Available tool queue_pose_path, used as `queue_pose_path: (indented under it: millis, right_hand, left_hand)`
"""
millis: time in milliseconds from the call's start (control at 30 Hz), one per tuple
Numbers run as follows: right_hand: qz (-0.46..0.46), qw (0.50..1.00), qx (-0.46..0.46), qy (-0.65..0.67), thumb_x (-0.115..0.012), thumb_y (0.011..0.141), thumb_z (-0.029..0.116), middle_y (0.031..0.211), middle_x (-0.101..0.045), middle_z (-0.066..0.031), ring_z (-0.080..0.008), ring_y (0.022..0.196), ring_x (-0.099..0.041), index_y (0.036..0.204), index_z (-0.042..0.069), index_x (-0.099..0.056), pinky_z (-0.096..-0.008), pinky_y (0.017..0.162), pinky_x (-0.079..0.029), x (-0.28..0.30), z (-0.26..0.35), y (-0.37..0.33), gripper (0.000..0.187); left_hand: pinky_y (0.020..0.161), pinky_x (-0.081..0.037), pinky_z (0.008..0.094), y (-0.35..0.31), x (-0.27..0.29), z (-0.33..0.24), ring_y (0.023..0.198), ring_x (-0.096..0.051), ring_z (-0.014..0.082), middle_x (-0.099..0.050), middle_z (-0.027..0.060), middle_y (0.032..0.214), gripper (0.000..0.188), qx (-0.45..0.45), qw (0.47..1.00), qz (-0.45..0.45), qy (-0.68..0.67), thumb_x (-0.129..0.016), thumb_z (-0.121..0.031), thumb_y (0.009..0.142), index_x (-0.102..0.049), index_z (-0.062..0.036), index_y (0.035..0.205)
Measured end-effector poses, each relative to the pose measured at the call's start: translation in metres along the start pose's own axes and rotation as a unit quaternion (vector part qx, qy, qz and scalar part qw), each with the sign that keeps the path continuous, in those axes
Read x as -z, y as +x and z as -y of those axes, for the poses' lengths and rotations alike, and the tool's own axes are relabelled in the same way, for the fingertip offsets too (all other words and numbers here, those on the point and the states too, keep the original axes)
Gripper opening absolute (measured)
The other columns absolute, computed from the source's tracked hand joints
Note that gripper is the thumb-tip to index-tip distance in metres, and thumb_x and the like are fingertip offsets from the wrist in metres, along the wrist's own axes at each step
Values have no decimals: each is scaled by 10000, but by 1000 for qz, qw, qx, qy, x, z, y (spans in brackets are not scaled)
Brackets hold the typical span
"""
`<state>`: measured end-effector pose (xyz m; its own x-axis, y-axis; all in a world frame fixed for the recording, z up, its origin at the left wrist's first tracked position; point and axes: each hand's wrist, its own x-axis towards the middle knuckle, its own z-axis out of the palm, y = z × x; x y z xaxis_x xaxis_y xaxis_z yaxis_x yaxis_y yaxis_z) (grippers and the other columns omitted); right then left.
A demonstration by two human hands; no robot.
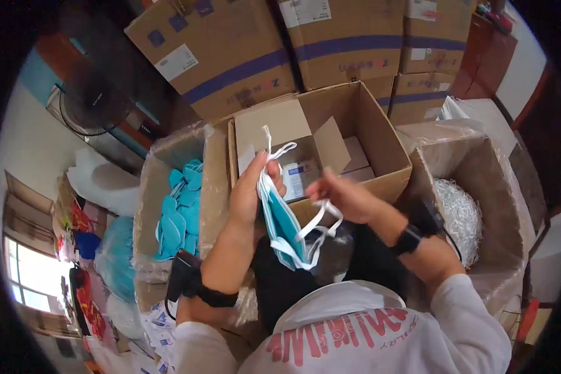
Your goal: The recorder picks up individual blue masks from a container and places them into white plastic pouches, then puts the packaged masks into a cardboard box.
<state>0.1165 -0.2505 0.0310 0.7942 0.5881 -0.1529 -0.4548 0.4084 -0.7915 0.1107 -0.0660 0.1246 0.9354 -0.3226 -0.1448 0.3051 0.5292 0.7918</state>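
My left hand [254, 184] is closed around the upper end of a teal-and-white strapped fabric bundle [280, 218], which hangs down over my lap. Thin white loops stick up above the fist, and white straps [324, 218] dangle at the bundle's right side. Close above those straps is my right hand [340, 193], blurred by motion; whether its fingers grip a strap cannot be made out. Beyond both hands stands an open cardboard box [380, 149] with smaller cartons and a blue-and-white printed packet [296, 177] inside.
To the left, a plastic-lined carton [215, 187] holds teal rounded fabric pieces [181, 209]. On the right, another lined carton [498, 181] contains a whitish stringy mass [456, 218]. Large taped boxes [349, 37] are stacked behind. A fan [87, 103] stands at the far left.
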Motion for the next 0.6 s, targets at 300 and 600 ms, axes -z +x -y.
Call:
queue_pose_path:
  millis: [300, 600]
  right_hand:
    - [253, 950, -182, 16, -168, 879, 569, 798, -561, -3, -51, 571, -352, 1001, 64, -581, -161, 492, -289, -45, -43, -29, 664]
    - [187, 978, -76, -45, -331, 913, 429, 714, -376, 27, -66, 599, -321, 1147, 28, -488, -187, 524, -288, -42, -46, -38, 490]
  left_hand:
    - [380, -242, 218, 16, 17, -32, 398, -289, 68, -374, -50, 521, 258, -72, 986, -149, 32, -512, -337, 848, -499, -148, 672]
    - [476, -406, 224, 17, 47, -42, 536, -488, 94, -492, -6, 613, 248, -115, 976, -179, 50, -544, -323, 828, -536, -101, 717]
